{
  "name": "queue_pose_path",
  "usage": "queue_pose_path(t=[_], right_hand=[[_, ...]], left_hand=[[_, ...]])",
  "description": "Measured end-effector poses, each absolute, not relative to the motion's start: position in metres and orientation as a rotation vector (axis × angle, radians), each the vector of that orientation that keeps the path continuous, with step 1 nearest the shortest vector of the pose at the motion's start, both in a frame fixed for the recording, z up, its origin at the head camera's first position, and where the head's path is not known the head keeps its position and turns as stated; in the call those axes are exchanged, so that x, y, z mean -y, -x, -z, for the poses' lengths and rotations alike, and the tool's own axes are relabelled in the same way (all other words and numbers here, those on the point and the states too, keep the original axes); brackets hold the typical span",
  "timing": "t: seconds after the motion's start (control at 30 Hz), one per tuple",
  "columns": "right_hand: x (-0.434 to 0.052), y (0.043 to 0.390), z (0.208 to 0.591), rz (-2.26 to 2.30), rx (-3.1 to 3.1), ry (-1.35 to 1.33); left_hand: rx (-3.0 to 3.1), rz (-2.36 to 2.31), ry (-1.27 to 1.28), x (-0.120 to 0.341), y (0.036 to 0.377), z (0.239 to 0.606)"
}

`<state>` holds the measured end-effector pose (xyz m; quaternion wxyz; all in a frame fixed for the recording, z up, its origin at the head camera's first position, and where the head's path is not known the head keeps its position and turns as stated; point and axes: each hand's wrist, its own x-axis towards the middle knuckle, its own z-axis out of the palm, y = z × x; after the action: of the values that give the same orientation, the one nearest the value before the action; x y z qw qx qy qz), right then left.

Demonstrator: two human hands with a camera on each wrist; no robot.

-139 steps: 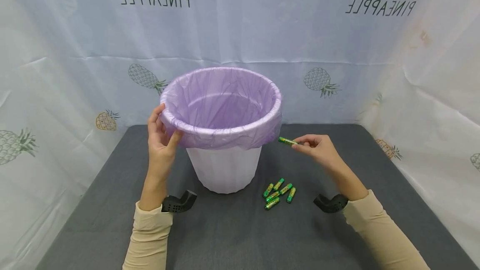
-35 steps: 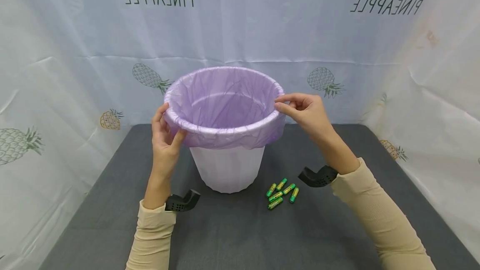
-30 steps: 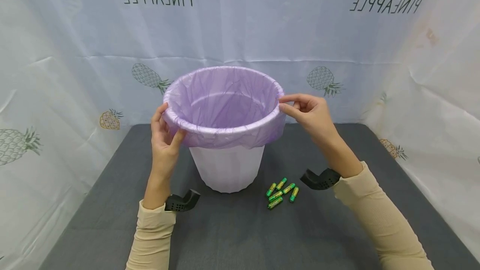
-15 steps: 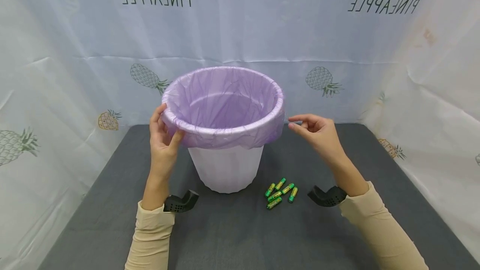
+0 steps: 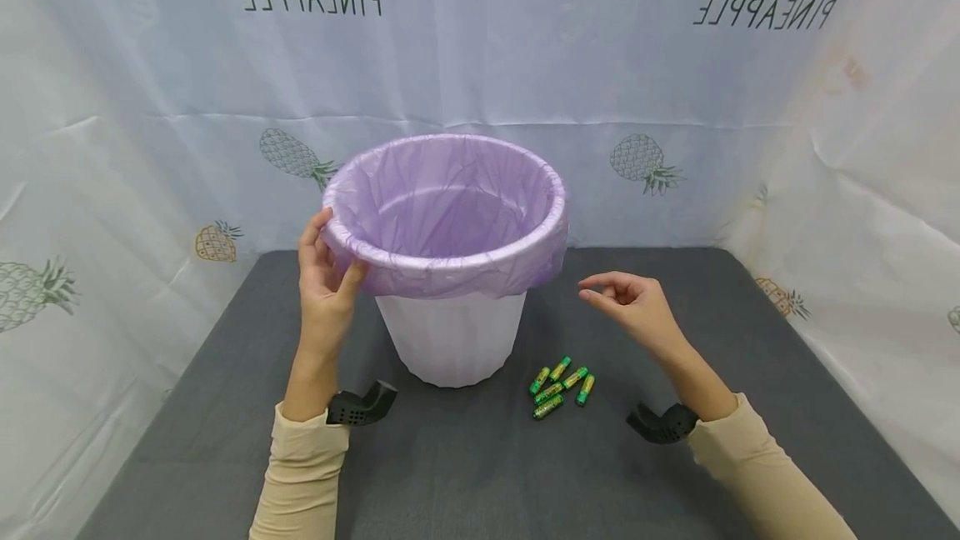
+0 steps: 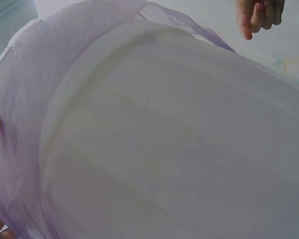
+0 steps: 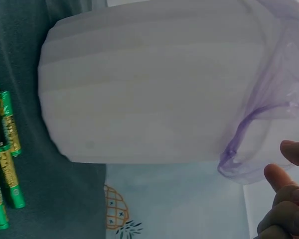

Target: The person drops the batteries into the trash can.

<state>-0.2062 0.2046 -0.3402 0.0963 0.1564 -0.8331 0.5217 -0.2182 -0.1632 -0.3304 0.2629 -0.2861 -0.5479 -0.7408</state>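
A white trash bin (image 5: 452, 338) stands on the table, lined with a purple plastic bag (image 5: 442, 219) folded over its rim. My left hand (image 5: 321, 298) grips the rim at the left, thumb and fingers on the bag; only fingertips of it show in the left wrist view, at the left edge. My right hand (image 5: 630, 311) hovers to the right of the bin with thumb and forefinger apart and nothing between them. Below and left of it lie several green-and-gold batteries (image 5: 558, 386), also at the left of the right wrist view (image 7: 7, 172). The bin's bottom is hidden.
A dark grey cloth covers the table (image 5: 465, 473). Behind and at both sides hang pale curtains (image 5: 480, 40) printed with pineapples. A black wrist camera (image 5: 362, 403) sits on the left wrist, and another black wrist camera (image 5: 663, 423) on the right.
Earlier my right hand pinched a battery beside the bin, then reached the right rim. Now it has come down and away without the battery. The left hand stays on the rim.
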Motion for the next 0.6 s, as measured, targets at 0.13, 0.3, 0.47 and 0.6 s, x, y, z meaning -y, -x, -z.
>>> queue_pose_path(t=[0.13, 0.3, 0.47, 0.6], right_hand=[[-0.209, 0.204, 0.351, -1.530, 2.502, -0.460], [-0.216, 0.200, 0.368, -1.503, 2.554, -0.470], [-0.223, 0.197, 0.386, -1.464, 2.608, -0.470], [-0.227, 0.195, 0.400, -1.431, 2.633, -0.493]], left_hand=[[1.487, 2.004, 0.768, 0.163, 0.218, 0.330], [1.493, 2.007, 0.763, 0.163, 0.217, 0.330], [1.496, 2.011, 0.752, 0.163, 0.218, 0.331], [1.505, 2.019, 0.724, 0.163, 0.218, 0.331]])
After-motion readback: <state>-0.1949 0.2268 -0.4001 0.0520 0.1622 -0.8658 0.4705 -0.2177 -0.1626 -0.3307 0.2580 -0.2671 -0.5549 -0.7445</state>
